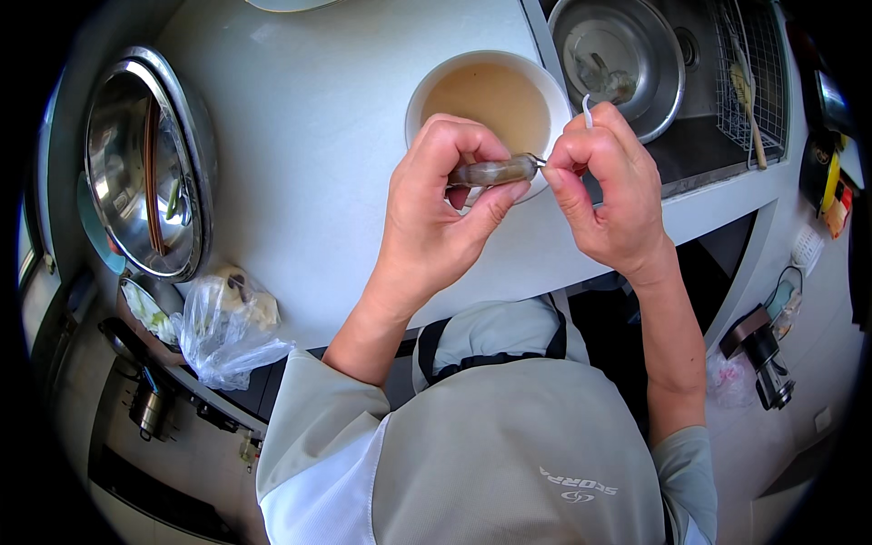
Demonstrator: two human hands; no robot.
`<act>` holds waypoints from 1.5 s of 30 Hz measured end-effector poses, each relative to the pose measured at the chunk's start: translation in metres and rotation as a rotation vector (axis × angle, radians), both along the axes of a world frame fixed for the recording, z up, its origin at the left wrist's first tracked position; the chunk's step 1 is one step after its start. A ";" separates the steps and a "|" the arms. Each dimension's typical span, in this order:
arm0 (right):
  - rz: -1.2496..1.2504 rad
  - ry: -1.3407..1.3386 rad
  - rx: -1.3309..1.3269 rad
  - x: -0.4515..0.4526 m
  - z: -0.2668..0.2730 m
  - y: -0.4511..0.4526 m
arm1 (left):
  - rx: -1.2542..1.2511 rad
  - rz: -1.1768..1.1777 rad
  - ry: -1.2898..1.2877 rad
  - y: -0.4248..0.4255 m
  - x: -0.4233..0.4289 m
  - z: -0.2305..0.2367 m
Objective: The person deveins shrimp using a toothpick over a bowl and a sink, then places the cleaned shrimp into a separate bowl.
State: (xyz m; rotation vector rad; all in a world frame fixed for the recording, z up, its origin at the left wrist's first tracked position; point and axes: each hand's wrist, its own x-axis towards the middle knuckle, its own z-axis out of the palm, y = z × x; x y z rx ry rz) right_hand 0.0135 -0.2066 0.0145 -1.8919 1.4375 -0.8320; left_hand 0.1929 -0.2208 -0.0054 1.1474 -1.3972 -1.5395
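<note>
My left hand grips a raw grey-brown shrimp between thumb and fingers, over the near rim of a white bowl. Cloudy tan liquid fills much of the bowl. Pinched in my right hand is a slim tool with a white end sticking up past the knuckles. A thin dark tip or strand spans the short space between the right fingertips and the shrimp's right end; which of these it is, I cannot tell. The fingers hide most of the tool.
A steel basin with a few translucent pieces sits in the sink, beside a wire rack. To the left, a tilted steel bowl holds chopsticks. A plastic bag lies near the counter's front-left edge.
</note>
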 end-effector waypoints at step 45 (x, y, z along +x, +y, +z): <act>0.040 0.190 -0.102 -0.019 -0.003 -0.003 | 0.068 0.008 -0.295 -0.007 0.004 0.013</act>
